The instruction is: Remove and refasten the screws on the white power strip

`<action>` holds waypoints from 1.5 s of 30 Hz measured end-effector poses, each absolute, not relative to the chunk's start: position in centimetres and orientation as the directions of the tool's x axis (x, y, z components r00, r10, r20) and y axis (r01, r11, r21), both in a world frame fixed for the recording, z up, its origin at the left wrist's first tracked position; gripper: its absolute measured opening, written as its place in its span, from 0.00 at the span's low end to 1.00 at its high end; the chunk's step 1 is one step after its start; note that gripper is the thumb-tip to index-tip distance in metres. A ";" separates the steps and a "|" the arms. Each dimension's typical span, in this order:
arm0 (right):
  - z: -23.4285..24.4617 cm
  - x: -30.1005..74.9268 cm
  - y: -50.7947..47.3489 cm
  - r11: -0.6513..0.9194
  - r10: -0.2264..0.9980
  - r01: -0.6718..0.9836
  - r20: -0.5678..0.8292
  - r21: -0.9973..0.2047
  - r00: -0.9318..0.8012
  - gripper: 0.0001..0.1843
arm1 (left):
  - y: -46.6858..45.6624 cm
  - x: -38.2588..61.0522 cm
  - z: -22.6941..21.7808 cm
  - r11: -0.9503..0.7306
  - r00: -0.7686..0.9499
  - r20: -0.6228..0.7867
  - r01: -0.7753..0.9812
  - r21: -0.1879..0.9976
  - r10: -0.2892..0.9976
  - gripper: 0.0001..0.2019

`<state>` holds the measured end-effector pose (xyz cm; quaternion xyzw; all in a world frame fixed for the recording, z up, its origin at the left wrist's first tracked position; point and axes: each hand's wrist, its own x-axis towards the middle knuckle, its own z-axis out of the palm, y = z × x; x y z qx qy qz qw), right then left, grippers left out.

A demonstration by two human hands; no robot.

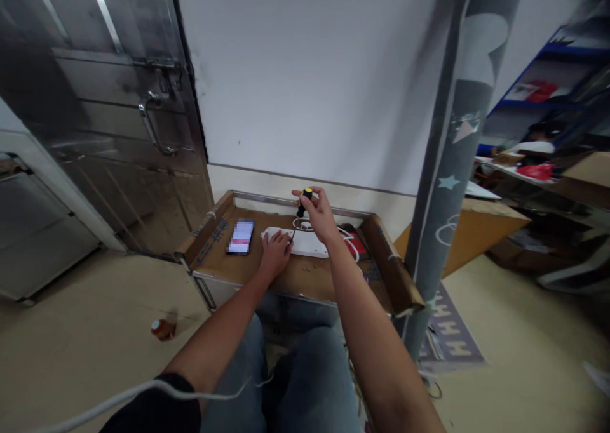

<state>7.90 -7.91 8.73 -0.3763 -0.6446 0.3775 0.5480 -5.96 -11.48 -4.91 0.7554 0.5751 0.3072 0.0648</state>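
My right hand [320, 216] is closed round a screwdriver [303, 204] with a black and yellow handle, held upright with its tip down on a white power strip [309, 242]. My left hand [275, 251] presses on the strip's left part, its fingers curled over it. The strip lies on a cardboard-covered low table [248, 269]. A phone [241, 237] with a lit screen lies to the left of the strip. Several small screws [309, 268] lie in front of the strip.
A metal door [109, 115] stands at the left and a grey rolled mat [452, 160] leans at the right. A small bottle [162, 328] lies on the floor. Cardboard [481, 230] and blue shelves [548, 90] fill the right. A white cable [143, 392] crosses my left arm.
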 end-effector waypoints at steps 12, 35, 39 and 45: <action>7.3 6.2 -8.5 0.447 0.877 0.081 0.454 -0.891 0.157 0.30 | -11.4 -6.3 -4.6 -0.302 0.159 0.330 0.842 0.446 0.930 0.14; 6.7 7.0 -6.5 0.457 0.879 0.044 0.445 -0.888 -0.171 0.30 | -11.1 -6.6 -4.7 -0.306 0.161 0.324 0.829 0.469 0.932 0.13; 7.7 8.8 -5.2 0.481 0.852 0.096 0.438 -0.871 -0.287 0.29 | -10.5 -7.0 -4.0 -0.324 0.205 0.285 0.815 0.481 0.936 0.12; 8.4 10.8 -3.3 0.479 0.779 0.026 0.411 -0.877 -0.474 0.28 | -10.1 -8.3 -2.1 -0.382 0.294 0.254 0.801 0.461 0.922 0.15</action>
